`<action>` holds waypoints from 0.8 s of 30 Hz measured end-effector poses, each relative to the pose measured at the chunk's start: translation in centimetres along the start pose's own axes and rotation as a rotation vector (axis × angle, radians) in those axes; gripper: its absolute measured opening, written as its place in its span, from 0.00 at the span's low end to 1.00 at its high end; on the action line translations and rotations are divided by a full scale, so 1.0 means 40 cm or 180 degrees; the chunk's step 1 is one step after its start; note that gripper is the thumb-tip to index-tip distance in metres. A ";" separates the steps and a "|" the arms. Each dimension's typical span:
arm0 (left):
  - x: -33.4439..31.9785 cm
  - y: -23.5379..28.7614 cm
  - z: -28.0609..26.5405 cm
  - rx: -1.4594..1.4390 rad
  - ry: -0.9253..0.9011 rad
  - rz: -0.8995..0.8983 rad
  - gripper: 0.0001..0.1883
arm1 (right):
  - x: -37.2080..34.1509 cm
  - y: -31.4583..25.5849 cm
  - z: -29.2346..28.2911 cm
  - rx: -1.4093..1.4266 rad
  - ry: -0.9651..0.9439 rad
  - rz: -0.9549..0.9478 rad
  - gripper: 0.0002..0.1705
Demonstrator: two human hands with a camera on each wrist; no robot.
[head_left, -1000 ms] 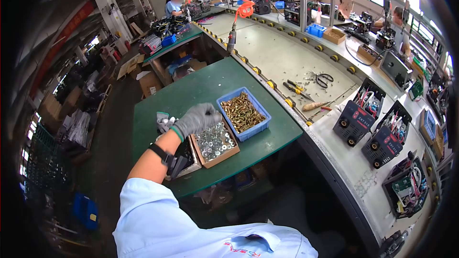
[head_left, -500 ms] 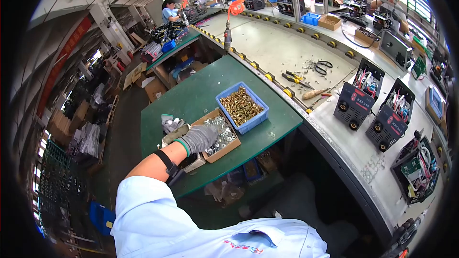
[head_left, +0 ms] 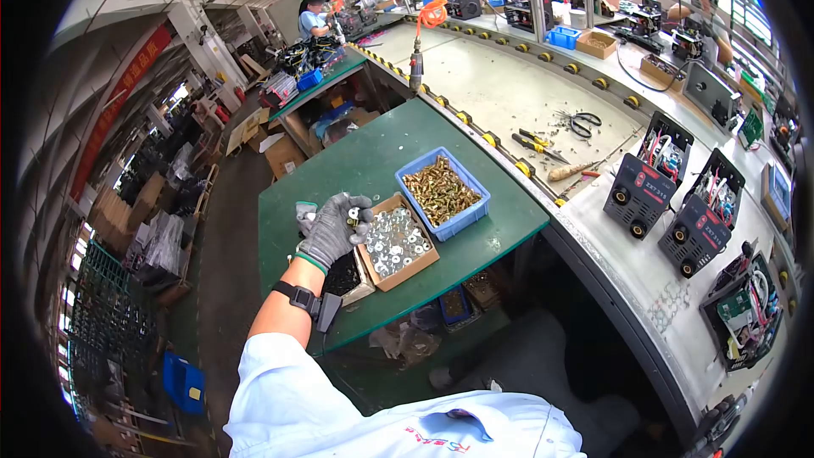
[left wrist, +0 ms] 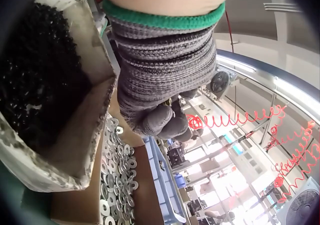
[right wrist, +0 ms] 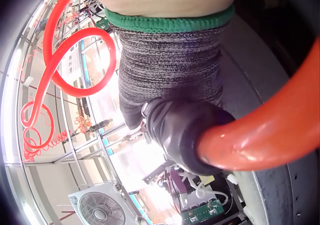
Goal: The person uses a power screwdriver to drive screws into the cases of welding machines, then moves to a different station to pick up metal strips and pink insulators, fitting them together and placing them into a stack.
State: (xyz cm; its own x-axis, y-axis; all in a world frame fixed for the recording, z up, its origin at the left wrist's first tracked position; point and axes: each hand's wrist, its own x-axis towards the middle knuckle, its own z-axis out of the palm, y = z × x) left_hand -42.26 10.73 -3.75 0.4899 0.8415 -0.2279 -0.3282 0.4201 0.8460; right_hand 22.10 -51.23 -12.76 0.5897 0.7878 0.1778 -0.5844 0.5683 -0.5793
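My left hand [head_left: 329, 233], in a grey knit glove with a green cuff, is raised at the left side of a cardboard box [head_left: 410, 275] of washers [head_left: 392, 246]. Its curled fingers and thumb pinch small metal pieces; a washer [head_left: 353, 214] shows among them in the head view. Close by stands a worn box with small black parts [left wrist: 40, 80], below the wrist. In the right wrist view my right hand [right wrist: 170, 67], gloved alike, grips an air screwdriver [right wrist: 175, 135] by its dark body; an orange hose [right wrist: 260, 140] runs from its end. The fingers are mostly hidden there.
A blue bin [head_left: 462, 227] of brass-coloured fasteners [head_left: 438, 190] adjoins the washer box on the green table [head_left: 381, 144]. Another glove [head_left: 305, 214] lies behind the left hand. Across the roller-edged line are pliers [head_left: 539, 144], scissors [head_left: 583, 125] and black machine units [head_left: 640, 191].
My left hand came down into the washers, then lifted and moved left with its fingers turned up, a washer now showing at the fingertips. The head view has shifted slightly.
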 end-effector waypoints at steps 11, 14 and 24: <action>0.034 0.002 0.070 0.0192 0.0470 -0.0163 0.19 | 0.099 0.104 -0.090 -0.0016 0.0110 0.0186 0.25; 0.036 -0.004 0.073 0.0425 0.0732 -0.0155 0.17 | 0.122 0.139 -0.121 0.0000 0.0155 0.0227 0.26; 0.069 -0.195 0.726 0.3032 -0.1454 0.0149 0.12 | -0.113 -0.062 -0.051 0.0000 0.1245 -0.0633 0.31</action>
State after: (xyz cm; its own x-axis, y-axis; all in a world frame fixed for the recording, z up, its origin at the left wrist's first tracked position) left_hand -14.90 -0.09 3.02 0.8155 0.5590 -0.1498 0.3177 -0.2162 0.9232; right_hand 22.01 -56.69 -13.77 0.8575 0.5137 -0.0286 -0.4381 0.6999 -0.5641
